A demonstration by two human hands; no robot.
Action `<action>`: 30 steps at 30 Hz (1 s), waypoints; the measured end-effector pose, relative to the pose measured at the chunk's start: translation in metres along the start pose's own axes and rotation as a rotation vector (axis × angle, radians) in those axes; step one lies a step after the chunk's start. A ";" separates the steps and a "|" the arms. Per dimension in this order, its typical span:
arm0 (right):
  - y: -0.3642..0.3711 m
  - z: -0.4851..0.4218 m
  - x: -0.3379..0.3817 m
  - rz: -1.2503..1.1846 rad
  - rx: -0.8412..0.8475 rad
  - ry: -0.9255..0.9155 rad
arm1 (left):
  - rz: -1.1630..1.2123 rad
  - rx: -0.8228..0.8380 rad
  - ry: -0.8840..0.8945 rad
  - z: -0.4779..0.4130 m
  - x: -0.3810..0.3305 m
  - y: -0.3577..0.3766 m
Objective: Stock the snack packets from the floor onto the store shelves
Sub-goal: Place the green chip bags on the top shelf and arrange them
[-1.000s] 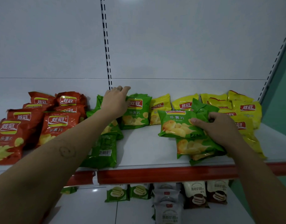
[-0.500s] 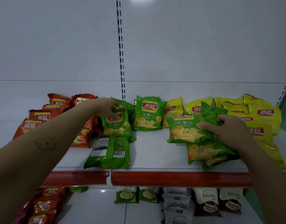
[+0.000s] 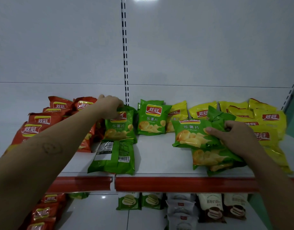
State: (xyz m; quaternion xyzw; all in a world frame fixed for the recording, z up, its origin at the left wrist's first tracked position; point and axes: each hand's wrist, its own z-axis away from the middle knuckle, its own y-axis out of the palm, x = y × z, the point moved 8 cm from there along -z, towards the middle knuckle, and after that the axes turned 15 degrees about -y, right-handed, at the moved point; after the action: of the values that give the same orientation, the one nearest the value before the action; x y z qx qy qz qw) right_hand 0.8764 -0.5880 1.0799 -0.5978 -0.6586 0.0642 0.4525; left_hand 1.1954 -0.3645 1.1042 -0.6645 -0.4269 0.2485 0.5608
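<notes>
My left hand (image 3: 109, 106) reaches to the back of the white shelf (image 3: 153, 156) and grips the top of an upright green chip packet (image 3: 119, 128). Another green packet (image 3: 114, 157) lies face down in front of it, near the shelf edge. A third green packet (image 3: 151, 118) stands upright just right of the slotted upright. My right hand (image 3: 234, 136) holds a bunch of several green packets (image 3: 194, 135) that rests on the shelf at the right.
Orange packets (image 3: 38, 125) fill the shelf's left end and yellow packets (image 3: 266, 123) its right end. A red strip (image 3: 176, 183) lines the shelf front. The lower shelf holds green and white cake packs (image 3: 181, 206) and more orange packets (image 3: 45, 209).
My left hand left the green packet by the upright and moved left onto the green packet beside the orange ones. The view shifted left. My right hand kept its bunch in place.
</notes>
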 end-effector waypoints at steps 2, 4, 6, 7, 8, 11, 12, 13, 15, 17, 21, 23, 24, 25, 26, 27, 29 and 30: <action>0.000 0.001 0.001 0.001 -0.003 -0.002 | -0.023 -0.097 0.022 -0.001 -0.004 -0.012; 0.000 0.002 0.001 0.000 -0.006 0.003 | -0.066 -0.169 0.045 -0.002 -0.008 -0.018; -0.001 0.003 0.001 0.006 -0.012 0.007 | -0.103 -0.204 0.064 -0.004 -0.013 -0.017; -0.001 0.003 0.001 0.007 -0.016 0.011 | -0.111 -0.200 0.066 -0.006 -0.015 -0.013; -0.001 0.004 0.001 0.008 -0.019 0.015 | -0.108 -0.178 0.062 -0.008 -0.016 -0.008; -0.001 0.005 0.002 -0.003 -0.018 0.022 | -0.048 -0.044 0.041 -0.014 -0.016 0.006; -0.001 0.005 0.002 -0.005 -0.016 0.022 | -0.022 0.002 0.038 -0.016 -0.016 0.009; -0.001 0.005 0.003 -0.002 -0.014 0.021 | -0.002 0.035 0.036 -0.017 -0.015 0.010; 0.000 0.004 0.003 0.008 -0.011 0.019 | 0.012 0.054 0.044 -0.020 -0.016 0.007; 0.000 0.003 0.003 0.008 -0.008 0.021 | 0.006 0.059 0.062 -0.021 -0.020 0.004; 0.001 0.002 0.002 0.022 -0.002 0.026 | 0.034 0.128 0.038 -0.024 -0.020 0.005; 0.002 0.002 0.003 0.015 -0.001 0.029 | 0.035 0.146 0.023 -0.026 -0.017 0.005; 0.002 0.002 0.003 0.012 -0.002 0.030 | 0.015 0.135 0.031 -0.027 -0.016 0.005; 0.002 0.003 0.004 0.011 -0.005 0.029 | -0.011 0.113 0.045 -0.028 -0.016 0.004; 0.002 0.003 0.004 0.011 -0.006 0.029 | -0.026 0.088 0.057 -0.030 -0.017 0.002; 0.002 0.003 0.003 0.010 -0.007 0.031 | -0.022 0.066 0.062 -0.031 -0.017 0.001; 0.003 0.003 0.001 0.011 -0.009 0.036 | 0.027 0.044 0.052 -0.033 -0.014 -0.002; 0.003 0.003 0.000 0.011 -0.010 0.039 | 0.050 0.038 0.046 -0.033 -0.013 -0.002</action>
State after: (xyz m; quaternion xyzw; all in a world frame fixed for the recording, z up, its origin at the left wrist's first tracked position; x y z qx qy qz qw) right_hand 0.8765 -0.5858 1.0765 -0.6048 -0.6466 0.0518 0.4619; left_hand 1.2148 -0.3936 1.1126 -0.6697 -0.3923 0.2552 0.5766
